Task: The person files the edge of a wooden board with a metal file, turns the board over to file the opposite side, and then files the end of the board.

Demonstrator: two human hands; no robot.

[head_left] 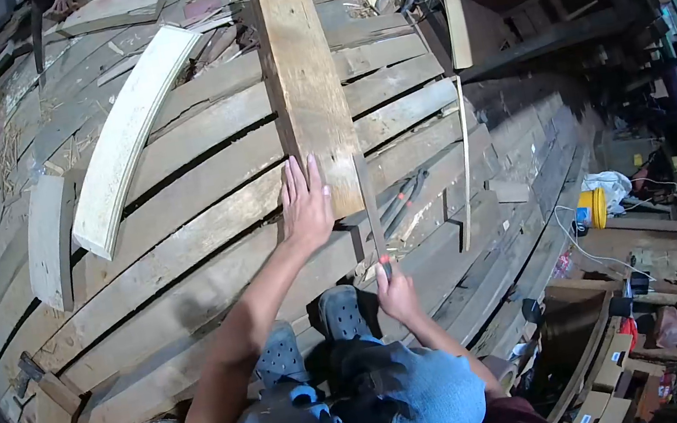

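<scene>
A long wooden beam [308, 83] runs away from me over the slatted planks [205, 153]. My left hand [305, 203] lies on the beam's near end, its fingers stretched forward. Along the beam's right edge lies a narrow flat blade [368, 198] with a red and dark handle. My right hand [396, 291] is closed round that handle, thumb on top. Just right of the blade, a pliers-like tool [399, 204] with dark handles rests on the planks. Whether the blade touches the beam's side is hard to tell.
Pale curved boards [136, 133] lie at the left, beside a shorter block [51, 244]. A hammer [47, 386] is at the lower left. A thin strip [464, 165] lies at the right. A yellow bucket [591, 209] and a cardboard box [602, 391] stand farther right.
</scene>
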